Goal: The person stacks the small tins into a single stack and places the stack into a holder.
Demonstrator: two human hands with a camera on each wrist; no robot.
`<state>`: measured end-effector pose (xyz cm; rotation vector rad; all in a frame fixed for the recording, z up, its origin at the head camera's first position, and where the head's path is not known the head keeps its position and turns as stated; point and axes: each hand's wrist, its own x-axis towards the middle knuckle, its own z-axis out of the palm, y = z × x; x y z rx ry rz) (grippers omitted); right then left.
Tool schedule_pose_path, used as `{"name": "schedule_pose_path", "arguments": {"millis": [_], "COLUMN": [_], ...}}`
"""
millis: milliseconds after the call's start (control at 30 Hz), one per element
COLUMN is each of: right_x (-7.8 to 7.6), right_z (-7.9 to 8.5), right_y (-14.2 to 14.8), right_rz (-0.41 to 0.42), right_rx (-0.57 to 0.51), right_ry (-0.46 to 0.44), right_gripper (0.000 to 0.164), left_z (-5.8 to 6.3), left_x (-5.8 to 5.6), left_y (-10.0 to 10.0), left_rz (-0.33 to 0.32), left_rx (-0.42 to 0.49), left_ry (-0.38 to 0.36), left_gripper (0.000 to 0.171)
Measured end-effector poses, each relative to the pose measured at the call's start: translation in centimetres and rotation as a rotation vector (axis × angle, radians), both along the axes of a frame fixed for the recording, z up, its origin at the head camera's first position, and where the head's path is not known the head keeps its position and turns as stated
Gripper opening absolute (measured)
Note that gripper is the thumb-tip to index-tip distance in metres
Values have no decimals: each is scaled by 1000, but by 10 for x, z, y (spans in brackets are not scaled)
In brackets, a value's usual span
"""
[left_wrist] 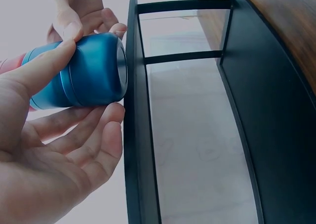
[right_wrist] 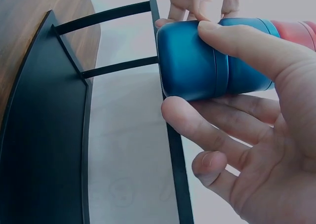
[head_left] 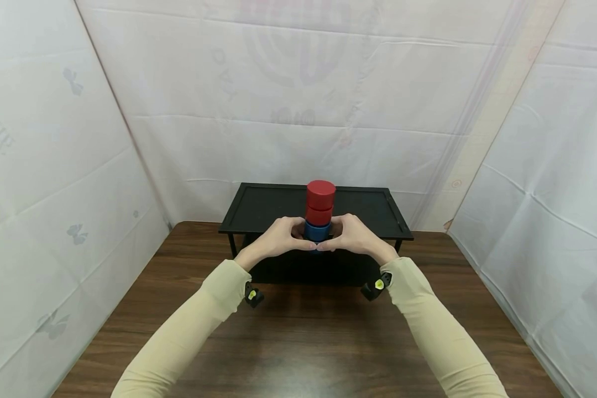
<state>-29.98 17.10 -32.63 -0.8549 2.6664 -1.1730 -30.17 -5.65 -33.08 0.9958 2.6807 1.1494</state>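
Note:
A red canister (head_left: 320,196) sits upright on top of a blue canister (head_left: 317,231), and both show a seam around the body. My left hand (head_left: 281,237) grips the blue canister from the left, thumb on the near side and fingers curled behind. From the right, my right hand (head_left: 356,239) holds it the same way, with the two thumb tips meeting in front. Both wrist views show the smooth blue canister (left_wrist: 96,68) between thumbs and fingers. Its base is close to the rack's top board; whether they touch I cannot tell.
A black two-level rack (head_left: 273,207) stands at the back of the brown wooden table (head_left: 298,342). Its lower board (right_wrist: 44,130) and side bars (right_wrist: 121,67) show in the right wrist view. White sheets (head_left: 298,94) hang behind and on both sides.

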Motion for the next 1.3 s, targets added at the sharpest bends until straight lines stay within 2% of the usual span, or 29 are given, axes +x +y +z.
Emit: {"name": "schedule_pose_path", "arguments": {"millis": [333, 600, 967, 1300], "right_x": [-3, -9, -20, -31], "right_z": [9, 14, 18, 20], "right_y": [1, 3, 5, 2], "right_rz": [-28, -15, -28, -54], "right_rx": [10, -14, 6, 10], "right_ry": [4, 20, 27, -5], "right_gripper": [55, 52, 53, 55], "left_z": [11, 16, 20, 20], "left_x": [-1, -6, -19, -30], "left_y": [2, 4, 8, 7], "left_rz": [6, 16, 21, 33], "left_rx": [-8, -3, -23, 1], "left_ry": [9, 16, 16, -41], "left_gripper": [46, 48, 48, 49]}}
